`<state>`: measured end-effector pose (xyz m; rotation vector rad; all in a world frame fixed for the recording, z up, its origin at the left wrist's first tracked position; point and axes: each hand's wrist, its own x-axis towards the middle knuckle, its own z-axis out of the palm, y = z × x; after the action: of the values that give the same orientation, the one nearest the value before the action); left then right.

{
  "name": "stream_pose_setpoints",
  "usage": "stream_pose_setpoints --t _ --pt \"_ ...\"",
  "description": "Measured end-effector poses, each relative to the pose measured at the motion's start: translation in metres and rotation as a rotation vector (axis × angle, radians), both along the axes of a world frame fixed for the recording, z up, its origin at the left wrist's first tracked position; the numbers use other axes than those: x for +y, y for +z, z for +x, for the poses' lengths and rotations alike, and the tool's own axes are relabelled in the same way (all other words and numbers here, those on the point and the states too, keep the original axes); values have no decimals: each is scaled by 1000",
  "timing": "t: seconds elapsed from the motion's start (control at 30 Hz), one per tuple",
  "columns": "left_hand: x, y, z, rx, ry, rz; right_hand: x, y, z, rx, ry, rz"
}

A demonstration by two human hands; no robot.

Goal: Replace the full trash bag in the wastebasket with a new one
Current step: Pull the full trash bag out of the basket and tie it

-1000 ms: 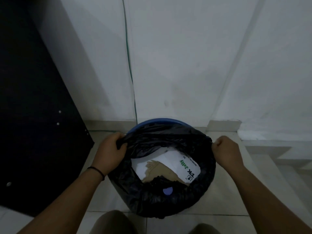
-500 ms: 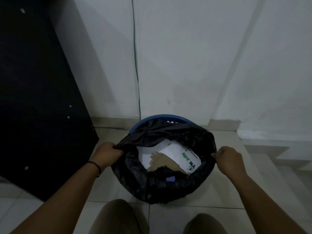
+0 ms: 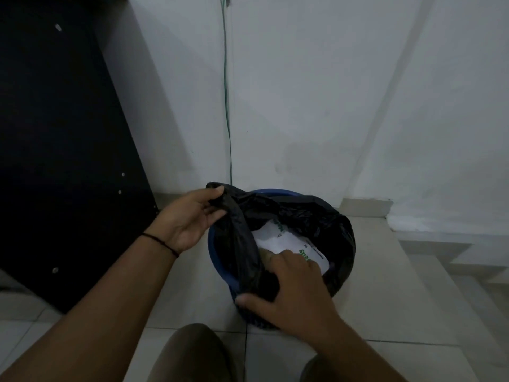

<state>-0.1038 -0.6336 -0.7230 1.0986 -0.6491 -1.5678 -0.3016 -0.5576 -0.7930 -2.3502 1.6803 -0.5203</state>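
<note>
1. The trash bag (image 3: pixel 311 216), thin crinkled black plastic, sits inside the round blue wastebasket (image 3: pixel 217 260), which stands on the pale tiled floor (image 3: pixel 192 285) against the white wall (image 3: pixel 303 92).
2. The left hand (image 3: pixel 192 219) pinches a gathered fold of the bag's rim between thumb and fingers, lifted off the basket's left edge, so its grip is closed on the plastic.
3. The right hand (image 3: pixel 294 293) grasps the near edge of the bag, thumb outside and fingers curled over into the opening.
4. The bag film stretches in a twisted band between the two hands.
5. Inside lies flat white paper packaging (image 3: pixel 286 238) with green print.
6. A dark panel (image 3: pixel 55 133) with small pale screw heads stands to the left; a thin green cord (image 3: pixel 225 92) runs down the wall.
</note>
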Motion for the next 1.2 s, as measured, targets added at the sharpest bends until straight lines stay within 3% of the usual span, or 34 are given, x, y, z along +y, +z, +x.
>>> stream_pose_setpoints --t 0.1,0.23,0.33,0.43,0.5,0.53,0.57,0.63,0.73,0.83,0.97,1.03,1.1,1.17,1.2 --pt "-4 -4 3 -29 152 -59 -7 -11 3 183 -5 -148" --pt "-3 -4 8 -226 339 -127 -29 15 -27 54 -38 -180" --pt "1 1 4 -518 432 -212 -43 40 -46 -54 -80 -141" --pt "5 1 -3 -981 416 -271 -36 58 -44 -218 -93 -140" --pt "16 0 -12 -1279 457 -485 -13 56 -34 -244 -79 -34" --pt "22 0 -17 -1373 448 -675 -1 47 -28 -121 -92 -20" --pt "28 -2 -22 -1428 351 -868 10 33 -25 48 -112 -45" --pt "39 -17 -31 -1478 -57 -1166 24 -3 -21 322 -125 -6" --pt "52 -50 -43 -1704 -551 -1215 16 -35 -36 414 -181 -81" --pt "51 -73 -46 -1884 -587 -1207 6 -20 -52 353 -138 -243" --pt "44 -61 -46 -1693 -338 -1124 -9 12 -78 125 -196 -280" --pt "42 -51 -51 -1627 -211 -1082 -13 25 -87 -83 -261 -248" --pt "39 -43 -57 -1564 -103 -1058 -8 27 -88 -495 -369 -109" --pt "37 -35 -61 -1499 -2 -1015 -2 16 -87 -925 -592 30" --pt "37 -32 -62 -1463 39 -991 0 8 -86 -1047 -739 121"
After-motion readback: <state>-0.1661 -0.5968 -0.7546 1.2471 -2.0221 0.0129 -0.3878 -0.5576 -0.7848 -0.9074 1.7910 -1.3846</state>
